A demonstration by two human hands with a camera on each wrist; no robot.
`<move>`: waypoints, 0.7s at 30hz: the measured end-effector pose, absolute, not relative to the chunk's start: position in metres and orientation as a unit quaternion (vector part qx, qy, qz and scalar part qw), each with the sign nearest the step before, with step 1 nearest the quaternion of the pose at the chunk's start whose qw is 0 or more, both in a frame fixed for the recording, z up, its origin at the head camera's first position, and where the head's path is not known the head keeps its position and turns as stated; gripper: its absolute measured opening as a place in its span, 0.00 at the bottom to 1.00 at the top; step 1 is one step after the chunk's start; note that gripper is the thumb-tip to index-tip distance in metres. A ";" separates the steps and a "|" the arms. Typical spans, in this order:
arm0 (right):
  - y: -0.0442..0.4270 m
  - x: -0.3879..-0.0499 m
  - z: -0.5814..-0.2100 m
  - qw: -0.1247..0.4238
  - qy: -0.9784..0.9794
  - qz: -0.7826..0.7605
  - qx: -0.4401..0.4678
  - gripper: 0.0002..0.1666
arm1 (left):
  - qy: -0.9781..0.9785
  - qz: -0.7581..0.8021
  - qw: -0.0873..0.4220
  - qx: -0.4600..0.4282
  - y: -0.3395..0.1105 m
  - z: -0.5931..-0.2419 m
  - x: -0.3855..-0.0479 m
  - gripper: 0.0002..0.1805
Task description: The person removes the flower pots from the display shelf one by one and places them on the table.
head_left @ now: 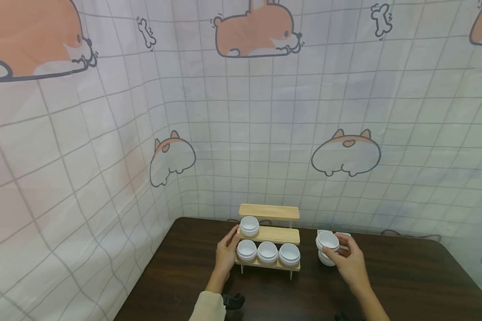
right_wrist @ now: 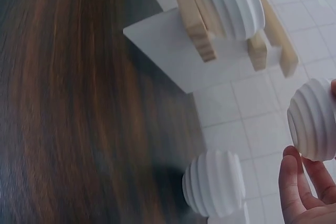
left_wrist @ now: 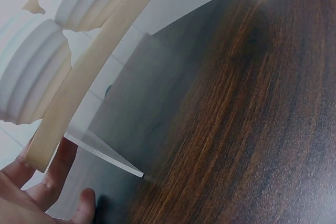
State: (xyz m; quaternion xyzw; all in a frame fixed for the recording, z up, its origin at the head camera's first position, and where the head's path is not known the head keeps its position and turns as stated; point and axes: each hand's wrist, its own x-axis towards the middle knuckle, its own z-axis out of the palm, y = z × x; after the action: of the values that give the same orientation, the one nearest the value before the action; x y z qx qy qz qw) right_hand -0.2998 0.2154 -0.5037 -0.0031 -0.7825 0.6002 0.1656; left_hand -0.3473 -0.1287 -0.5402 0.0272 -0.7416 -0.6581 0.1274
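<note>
A three-tier rack with pale wooden shelves [head_left: 268, 234] and clear supports stands on the table. Three white ribbed cups line its lowest shelf, among them a middle cup [head_left: 267, 252], and another cup [head_left: 249, 225] sits at the left of the middle shelf. My left hand [head_left: 224, 256] holds the rack's left end; in the left wrist view its fingers [left_wrist: 59, 169] reach behind the shelf end. To the right of the rack, my right hand [head_left: 351, 263] pinches a white ribbed cup [right_wrist: 313, 121] between thumb and fingers. Below it another ribbed cup [right_wrist: 213, 184] stands on the table.
The dark wood table [head_left: 176, 276] meets a grid-patterned curtain [head_left: 249, 116] with dog drawings at the back and left. A white item [head_left: 344, 234], mostly hidden, lies behind my right hand. Thin cables [head_left: 409, 234] run along the back edge.
</note>
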 end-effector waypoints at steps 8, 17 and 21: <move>0.227 -0.298 -0.510 0.184 -0.781 0.596 -0.020 0.34 | -0.742 -0.660 0.116 0.026 -0.131 -0.544 -0.350 0.23; 0.243 -0.302 -0.519 0.187 -0.788 0.584 -0.048 0.37 | -0.737 -0.666 0.113 0.029 -0.130 -0.542 -0.350 0.23; 0.248 -0.301 -0.523 0.185 -0.795 0.575 -0.058 0.37 | -0.738 -0.664 0.113 0.034 -0.129 -0.539 -0.348 0.23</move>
State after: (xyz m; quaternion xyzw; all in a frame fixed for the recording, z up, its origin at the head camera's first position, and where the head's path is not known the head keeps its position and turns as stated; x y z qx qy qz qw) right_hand -0.3013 0.2481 -0.5232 -0.0583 -0.7946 0.5753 0.1852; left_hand -0.3480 -0.1287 -0.5394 0.0342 -0.7382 -0.6641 0.1132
